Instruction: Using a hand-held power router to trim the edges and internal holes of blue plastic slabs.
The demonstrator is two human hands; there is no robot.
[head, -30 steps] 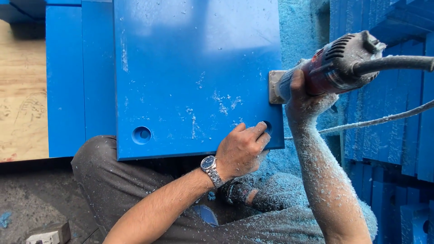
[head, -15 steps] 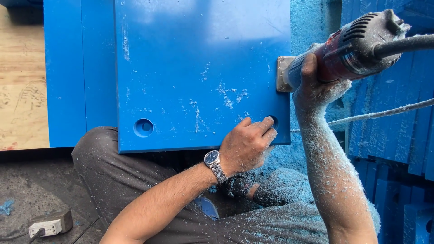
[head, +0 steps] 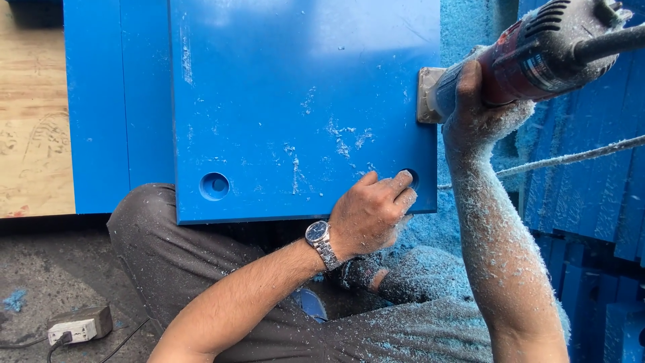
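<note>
Blue panel (head: pixel 302 107), flat and glossy, rests across the seated person's lap, its lower edge over the grey trousers (head: pixel 175 269). Its face is speckled with pale blue shavings, thickest toward the lower right. A round recess (head: pixel 214 186) sits near the lower left corner, and a second recess (head: pixel 410 178) near the lower right corner is partly covered by fingers.

Left of the panel, more blue boards (head: pixel 117 101) lie side by side, touching it, and beyond them is a bare plywood sheet (head: pixel 30 121). Below that, a white plug socket (head: pixel 75 329) lies on the dark floor.

The left hand (head: pixel 369 215), with a wristwatch (head: pixel 320 240) on it, presses loosely curled on the panel's lower right corner, grasping nothing. The right hand (head: pixel 474 111), dusted with shavings, is closed around a red and grey power tool (head: pixel 537 50) whose base (head: pixel 426 94) meets the panel's right edge. Just right of that edge, loose shavings and stacked blue boards (head: pixel 591 188) crowd the space; a cable (head: pixel 571 158) crosses them.
</note>
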